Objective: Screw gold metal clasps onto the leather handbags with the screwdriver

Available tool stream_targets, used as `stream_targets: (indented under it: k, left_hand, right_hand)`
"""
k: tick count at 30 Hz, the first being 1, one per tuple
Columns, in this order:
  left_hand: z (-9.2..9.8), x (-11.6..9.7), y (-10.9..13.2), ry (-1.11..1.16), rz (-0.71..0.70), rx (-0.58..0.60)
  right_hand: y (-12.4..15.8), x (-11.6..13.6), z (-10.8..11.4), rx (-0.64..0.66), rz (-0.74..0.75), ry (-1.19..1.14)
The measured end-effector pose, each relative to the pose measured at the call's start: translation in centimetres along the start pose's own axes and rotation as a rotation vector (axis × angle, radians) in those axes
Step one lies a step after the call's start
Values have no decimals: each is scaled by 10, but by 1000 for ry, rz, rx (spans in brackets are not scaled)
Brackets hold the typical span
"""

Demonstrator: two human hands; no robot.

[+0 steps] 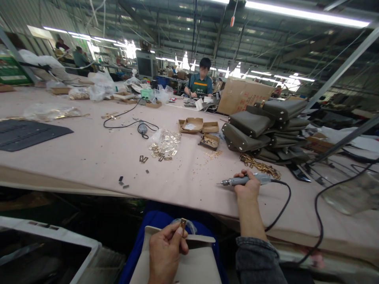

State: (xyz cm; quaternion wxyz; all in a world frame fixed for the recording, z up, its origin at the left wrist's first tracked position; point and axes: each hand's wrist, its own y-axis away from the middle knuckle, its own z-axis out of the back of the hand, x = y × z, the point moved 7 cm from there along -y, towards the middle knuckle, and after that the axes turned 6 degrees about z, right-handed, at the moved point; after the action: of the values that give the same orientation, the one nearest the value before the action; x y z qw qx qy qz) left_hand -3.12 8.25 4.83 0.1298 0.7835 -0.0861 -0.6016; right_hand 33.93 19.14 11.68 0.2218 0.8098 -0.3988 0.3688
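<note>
Between the thumb and fingers of my left hand (167,250) is a small gold metal plate (183,224), held upright. Below that hand a beige bag piece (201,260) lies on my lap, over blue cloth (156,217). On the table at the right, my right hand (248,183) is wrapped round a grey electric screwdriver (262,178), whose tip points left and whose black cord runs off to the right. A plastic bag of gold metal plates (167,142) sits mid-table, several loose plates (143,159) beside it. Small screws (213,154) are scattered by a small box (209,141).
Dark bags (260,126) are stacked at the right, with gold chains (260,165) in front. Another screwdriver (142,128) lies mid-table. A dark sheet (29,134) is at the left. Across the table sits a person (199,83) near a large carton (242,94). A white crate (89,242) stands lower left.
</note>
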Motion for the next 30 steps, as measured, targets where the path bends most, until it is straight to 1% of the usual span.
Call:
stream_targets:
  k: [4, 9, 13, 16, 24, 30]
  left_hand:
    - [0, 2, -1, -7, 6, 19]
    - [-3, -6, 0, -6, 5, 3]
    - [-6, -12, 1, 3, 12, -3]
    - [-5, -11, 2, -5, 11, -3]
    - [-3, -9, 2, 7, 0, 4]
    - [-2, -7, 2, 7, 12, 3]
  right_hand:
    - [15, -20, -2, -119, -70, -101]
    - [43, -35, -10, -174, -83, -138]
    - [56, -42, -18, -195, -79, -155]
    - [58, -43, -23, -199, -84, -172]
    - [51, -45, -33, -181, -121, -180]
    - [53, -50, -38, -209, -114, -155]
